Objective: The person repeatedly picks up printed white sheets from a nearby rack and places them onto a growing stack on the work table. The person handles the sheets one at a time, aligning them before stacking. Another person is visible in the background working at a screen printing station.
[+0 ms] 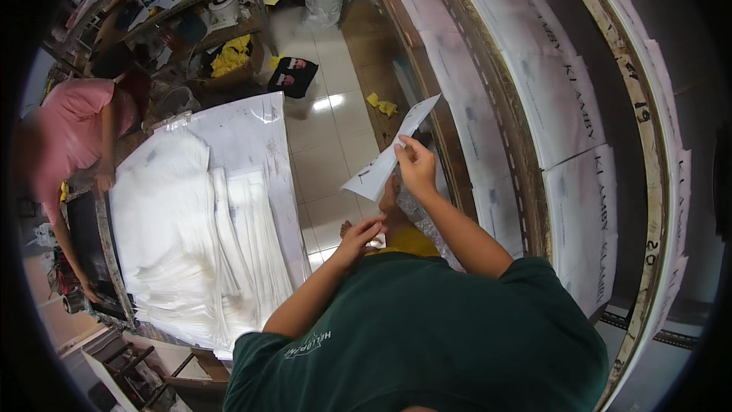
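Observation:
My right hand (416,167) pinches a flat white printed sheet (389,164) by its near right edge and holds it up at a slant before my body. Its dark print is too small to make out, and I cannot tell whether it is paper or a flat bag. Lower and to the left, my left hand (361,239) is apart from the sheet, fingers loosely bent and nothing visible in them. Close by on the left, a large pile of flat white bags or sheets (171,214) covers much of a white-topped table (267,118).
On my right, long rack shelves (488,69) bear rows of white printed sheets (576,183). Left of the table, a person in a pink shirt (80,118) leans over a dark frame (88,236). Yellow scraps (381,104) and a black printed cloth (293,76) lie on the floor beyond.

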The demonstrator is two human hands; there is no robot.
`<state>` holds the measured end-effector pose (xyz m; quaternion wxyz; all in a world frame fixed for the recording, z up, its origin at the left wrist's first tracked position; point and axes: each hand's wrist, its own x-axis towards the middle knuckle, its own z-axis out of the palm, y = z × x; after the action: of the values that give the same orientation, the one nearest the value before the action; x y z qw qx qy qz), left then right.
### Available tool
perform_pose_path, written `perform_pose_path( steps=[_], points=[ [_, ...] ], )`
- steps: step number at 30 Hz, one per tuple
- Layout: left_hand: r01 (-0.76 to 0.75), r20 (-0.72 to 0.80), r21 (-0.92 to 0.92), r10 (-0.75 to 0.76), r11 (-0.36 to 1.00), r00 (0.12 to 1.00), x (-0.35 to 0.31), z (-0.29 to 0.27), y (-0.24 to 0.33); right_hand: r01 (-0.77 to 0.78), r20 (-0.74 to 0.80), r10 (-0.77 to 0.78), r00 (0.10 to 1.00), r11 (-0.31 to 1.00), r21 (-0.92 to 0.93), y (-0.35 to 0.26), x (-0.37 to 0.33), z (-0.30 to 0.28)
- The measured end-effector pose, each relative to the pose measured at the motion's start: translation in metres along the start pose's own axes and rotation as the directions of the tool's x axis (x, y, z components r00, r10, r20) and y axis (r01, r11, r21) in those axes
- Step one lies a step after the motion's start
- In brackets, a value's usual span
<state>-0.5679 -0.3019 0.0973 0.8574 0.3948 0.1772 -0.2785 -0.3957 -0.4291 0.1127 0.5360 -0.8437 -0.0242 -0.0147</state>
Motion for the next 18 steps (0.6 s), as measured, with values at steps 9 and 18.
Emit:
perform_pose_path(
  steps=[9, 18],
  points=[
    [0.020, -0.309, 0.077, 0.005, 0.997, 0.951, -0.051, -0.033, -0.003, 0.101, -0.073, -0.101, 0.992, 0.995, -0.006, 0.024, 0.029, -0.006],
    [-0.303, -0.671, 0.075, 0.273, 0.950, 0.689, -0.082, -0.019, 0.021, 0.291, 0.041, -0.288, 0.957, 0.954, -0.070, 0.069, 0.088, 0.000]
  ],
)
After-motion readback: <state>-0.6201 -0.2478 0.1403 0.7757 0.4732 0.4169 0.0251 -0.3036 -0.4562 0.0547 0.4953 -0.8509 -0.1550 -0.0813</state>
